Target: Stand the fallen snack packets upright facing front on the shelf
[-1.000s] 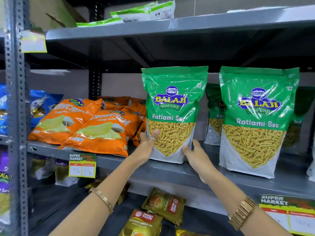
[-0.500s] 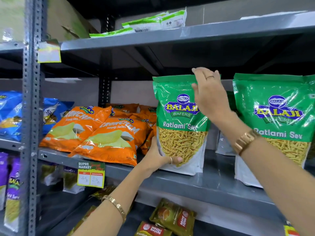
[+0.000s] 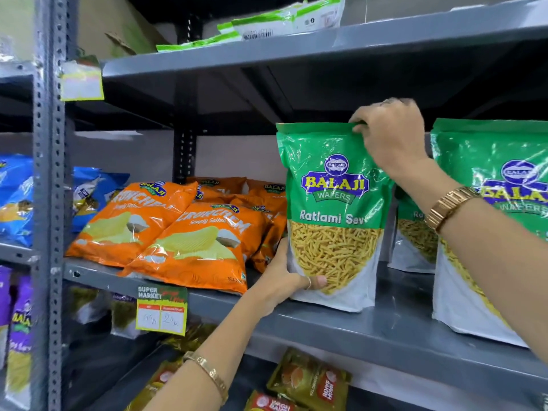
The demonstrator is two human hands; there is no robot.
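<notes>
a green ratlami sev packet [image 3: 333,215] stands upright on the grey shelf [image 3: 385,330], label forward, its clear lower panel showing yellow sev above a white base. the right hand [image 3: 391,137] pinches the top seam; the left hand [image 3: 284,284] wraps the lower left corner, thumb across the front. orange crisp packets [image 3: 178,232] lie tilted beside it.

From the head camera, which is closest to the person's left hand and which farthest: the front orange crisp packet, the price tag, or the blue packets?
Measured from the left hand gripping the green sev pouch:
1. Front orange Crunchem crisp packet, lying flat just to its left.
2. Yellow paper price tag, lower left on the shelf edge.
3. Blue snack packets, far left beyond the grey upright.
</notes>
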